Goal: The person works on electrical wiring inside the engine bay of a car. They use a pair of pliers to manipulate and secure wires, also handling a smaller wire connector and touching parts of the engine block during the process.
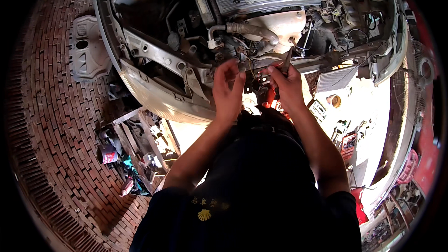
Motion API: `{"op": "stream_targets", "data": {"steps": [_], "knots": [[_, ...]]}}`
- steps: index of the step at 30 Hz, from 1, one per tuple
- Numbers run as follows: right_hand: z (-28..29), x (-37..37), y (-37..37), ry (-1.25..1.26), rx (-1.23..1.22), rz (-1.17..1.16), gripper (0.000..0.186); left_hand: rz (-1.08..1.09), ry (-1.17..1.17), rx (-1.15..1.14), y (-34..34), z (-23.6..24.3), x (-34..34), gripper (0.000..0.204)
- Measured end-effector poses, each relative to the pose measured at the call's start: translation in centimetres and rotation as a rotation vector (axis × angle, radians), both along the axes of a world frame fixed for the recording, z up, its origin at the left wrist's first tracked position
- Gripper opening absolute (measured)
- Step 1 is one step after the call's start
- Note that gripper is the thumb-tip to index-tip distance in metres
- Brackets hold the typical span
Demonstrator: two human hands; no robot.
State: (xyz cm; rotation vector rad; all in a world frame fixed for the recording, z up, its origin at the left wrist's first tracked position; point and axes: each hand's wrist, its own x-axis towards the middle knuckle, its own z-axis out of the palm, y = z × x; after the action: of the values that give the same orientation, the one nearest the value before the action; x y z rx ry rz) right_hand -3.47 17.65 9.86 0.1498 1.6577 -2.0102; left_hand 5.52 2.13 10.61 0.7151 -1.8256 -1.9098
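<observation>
My left hand (227, 86) is raised at the front edge of the car's engine bay, its thumb and fingers curled toward each other. A small greyish bit shows by the thumb tip, too small to name. Beside it on the right, my right hand (290, 87) is closed round a dark, pointed hand tool (288, 59), its tapered end up. Whether this tool is pliers I cannot tell. A thin yellowish wire (252, 69) and a small dark part with light spots (264, 79) show between the hands. Beyond them is the engine, with its ribbed metal cover (266, 1) and pale heat shield (280, 24).
The car's front crossmember (158, 58) and pale bumper (158, 98) curve along the left. A grey undertray-like panel (87, 46) lies on the brick floor (51, 126). A tin (108, 154) stands by a tool-filled frame at lower left. Tools and a radiator-like finned panel (337, 79) lie right.
</observation>
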Motion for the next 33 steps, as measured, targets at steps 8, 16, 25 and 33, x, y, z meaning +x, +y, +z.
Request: {"op": "stream_targets", "data": {"steps": [8, 16, 25, 33], "knots": [[1.4, 3.1, 2.8, -0.155, -0.119, -0.132, 0.013, -0.333, -0.143, 0.762, 5.5, 1.7, -0.1, 0.027], [3.6, 3.5, 6.2, -0.311, -0.468, -0.131, 0.035, -0.28, 0.057, 0.992, 6.7, 1.4, -1.8, 0.018], [0.7, 6.2, 11.3, -0.474, -0.512, 0.061, 0.029, -0.22, 0.01, 0.736, 8.7, 2.0, -2.8, 0.014], [2.8, 7.4, 9.6, -0.34, -0.143, 0.006, 0.041, -0.28, -0.002, 0.491, 9.2, 2.2, -2.2, 0.013]]}}
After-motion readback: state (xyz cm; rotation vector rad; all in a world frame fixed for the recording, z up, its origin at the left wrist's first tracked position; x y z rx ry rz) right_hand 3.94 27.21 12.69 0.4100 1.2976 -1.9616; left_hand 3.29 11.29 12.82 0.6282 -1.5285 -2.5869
